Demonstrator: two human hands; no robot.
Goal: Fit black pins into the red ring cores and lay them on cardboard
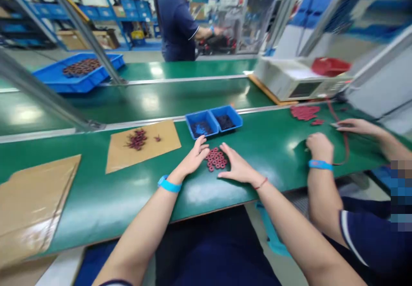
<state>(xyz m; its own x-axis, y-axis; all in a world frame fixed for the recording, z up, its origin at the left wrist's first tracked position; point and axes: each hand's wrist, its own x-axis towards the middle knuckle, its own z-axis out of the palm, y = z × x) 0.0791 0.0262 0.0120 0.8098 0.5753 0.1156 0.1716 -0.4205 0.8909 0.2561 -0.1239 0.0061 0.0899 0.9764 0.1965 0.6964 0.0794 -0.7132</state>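
Several small dark red rings [216,159] lie in a loose cluster on the green table [138,196]. My left hand [194,156] is at the left edge of the cluster, fingers apart, with a blue band on its wrist. On the right side, my right hand [236,165] curves round the rings with thumb and fingers spread. Neither hand holds anything. Just behind the rings stand two joined blue bins [213,122] with small dark and blue parts inside. A brown cardboard sheet [161,132] to the left carries a pile of dark red parts [137,139].
At the right, a co-worker's hands [320,148] are near a pile of red pieces [304,112]. A white machine [289,78] stands behind. More cardboard [35,204] lies at the left. A blue tray [77,82] and a metal post [86,33] are beyond. Another person [177,24] stands at the back.
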